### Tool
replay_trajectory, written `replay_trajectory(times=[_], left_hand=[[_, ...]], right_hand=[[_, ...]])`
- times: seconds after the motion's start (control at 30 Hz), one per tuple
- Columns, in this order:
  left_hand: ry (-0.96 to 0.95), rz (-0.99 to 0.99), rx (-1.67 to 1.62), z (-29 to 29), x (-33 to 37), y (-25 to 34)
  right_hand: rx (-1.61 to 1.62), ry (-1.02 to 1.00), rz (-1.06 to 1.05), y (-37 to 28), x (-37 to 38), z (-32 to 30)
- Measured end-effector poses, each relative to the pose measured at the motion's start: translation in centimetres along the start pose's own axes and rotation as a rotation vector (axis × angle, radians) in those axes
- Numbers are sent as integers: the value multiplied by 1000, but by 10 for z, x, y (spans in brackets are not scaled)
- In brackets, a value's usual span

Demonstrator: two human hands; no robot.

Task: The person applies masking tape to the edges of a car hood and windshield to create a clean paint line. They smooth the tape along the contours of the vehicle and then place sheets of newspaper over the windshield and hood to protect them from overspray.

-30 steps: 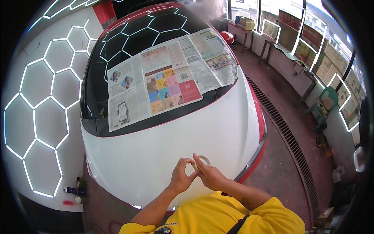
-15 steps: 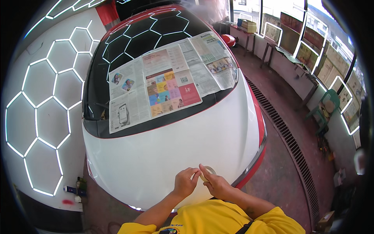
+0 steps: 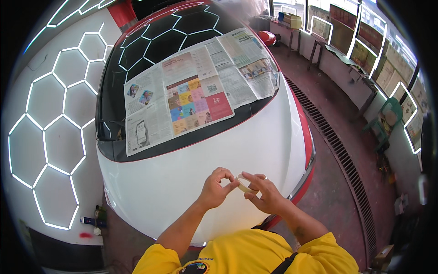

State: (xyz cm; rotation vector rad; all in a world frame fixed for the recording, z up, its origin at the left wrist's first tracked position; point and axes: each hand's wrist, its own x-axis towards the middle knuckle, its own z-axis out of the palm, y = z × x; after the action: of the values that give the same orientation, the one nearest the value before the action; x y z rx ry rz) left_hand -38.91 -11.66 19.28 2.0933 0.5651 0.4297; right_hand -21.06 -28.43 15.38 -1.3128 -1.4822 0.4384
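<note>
A pale cream roll of tape (image 3: 245, 184) is held above the white hood, with its round opening showing. My right hand (image 3: 263, 192) is closed round the roll's right side, with fingers above and thumb below. My left hand (image 3: 216, 188) pinches at the roll's left edge, its thumb and forefinger meeting in a ring. The exact bit of tape between those fingertips is too small to make out. Beneath both hands lies the white car hood (image 3: 182, 192). Newspaper sheets (image 3: 157, 105) cover much of the dark windshield (image 3: 178, 144) beyond it.
A white wall with glowing hexagon lights (image 3: 64, 132) stands at the left. On the right, a slotted floor drain (image 3: 337, 160) runs along the car. Farther right are a green chair (image 3: 385, 121) and a bench (image 3: 340, 59) by the windows. Small bottles (image 3: 99, 214) sit at lower left.
Both hands have risen and moved farther out over the hood with the tape roll. The roll now shows its opening more plainly, and my right fingers are spread wider round it.
</note>
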Motion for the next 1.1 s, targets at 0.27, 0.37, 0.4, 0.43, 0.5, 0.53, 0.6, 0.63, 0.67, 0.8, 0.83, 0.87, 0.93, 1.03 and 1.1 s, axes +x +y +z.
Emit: replay_trajectory(times=[0.27, 0.37, 0.4, 0.43, 0.5, 0.53, 0.6, 0.63, 0.67, 0.8, 0.83, 0.87, 0.93, 1.03, 1.1], left_hand=[[289, -130, -177, 17, 69, 10], [552, -22, -274, 7, 103, 4], [667, 7, -319, -1, 118, 2], [626, -20, -343, -9, 135, -2], [549, -84, -386, -23, 165, -11], [547, -95, -459, -23, 173, -16], [543, -104, -610, -18, 188, -26], [533, -130, -623, -13, 193, -25], [520, -128, -657, -8, 198, -25], [465, -139, -699, 6, 209, -41], [459, -132, -697, 7, 214, -41], [452, -125, -696, 8, 219, -43], [523, 72, -207, -4, 240, -74], [590, 345, 466, -36, 267, -111], [439, 276, 543, -37, 279, -117]], right_hand=[[-478, 272, 60, 52, 87, -42], [-18, 1095, 302, 110, 119, -69], [399, 1354, 342, 101, 137, -90], [347, 1279, 301, 110, 141, -93], [151, 926, 288, 119, 150, -90], [17, 636, 306, 114, 161, -82], [155, 327, 475, 100, 185, -70], [179, 305, 477, 102, 195, -65], [202, 284, 480, 104, 204, -61], [466, 354, 487, 134, 223, -48], [362, 421, 437, 142, 228, -45], [381, 516, 408, 154, 233, -45], [410, 707, 342, 175, 248, -54], [205, 363, 379, 182, 268, -94], [11, 142, 375, 196, 280, -97]])
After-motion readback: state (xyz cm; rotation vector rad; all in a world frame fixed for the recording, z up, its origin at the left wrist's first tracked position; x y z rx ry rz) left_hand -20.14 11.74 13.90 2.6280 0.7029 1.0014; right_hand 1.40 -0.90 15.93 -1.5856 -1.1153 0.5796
